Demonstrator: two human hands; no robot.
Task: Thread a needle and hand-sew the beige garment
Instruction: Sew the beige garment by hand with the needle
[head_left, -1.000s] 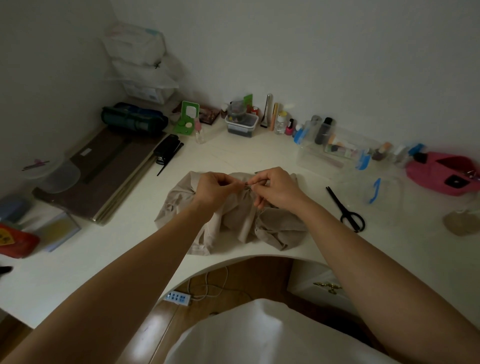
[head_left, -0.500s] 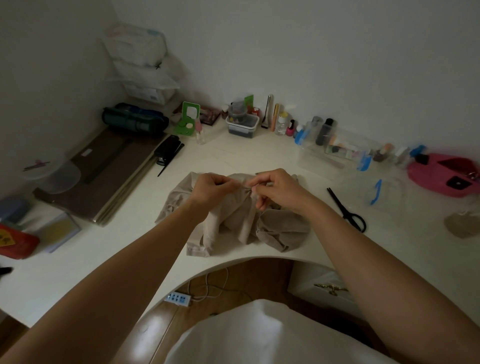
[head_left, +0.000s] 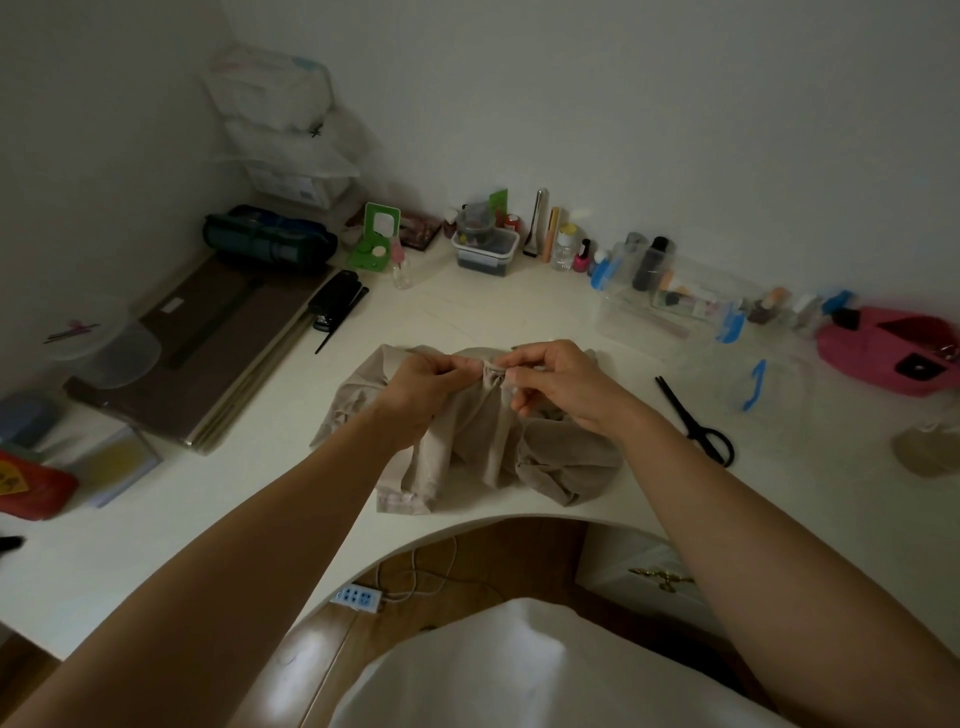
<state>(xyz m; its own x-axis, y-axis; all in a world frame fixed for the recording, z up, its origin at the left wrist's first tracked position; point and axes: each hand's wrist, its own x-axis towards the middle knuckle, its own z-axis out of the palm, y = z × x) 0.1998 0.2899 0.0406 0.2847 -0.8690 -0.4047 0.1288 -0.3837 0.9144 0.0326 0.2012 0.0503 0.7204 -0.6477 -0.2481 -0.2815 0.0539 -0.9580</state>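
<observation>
Since earlier: fabric now bunched tighter between hands. Left hand (head_left: 422, 382) and right hand (head_left: 558, 382) both pinch beige garment (head_left: 467, 441) on surface (head_left: 467, 312); needle not discernible.

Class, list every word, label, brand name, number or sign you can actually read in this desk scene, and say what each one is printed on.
No text here can be read.
Red packet: yellow marking, too blurred to read.
Box in the corner stack: printed label, too small to read.
Brown board: small pale label, illegible.
Bottles along the wall: labels too small to read.
Pink pouch: no readable mark.
</observation>
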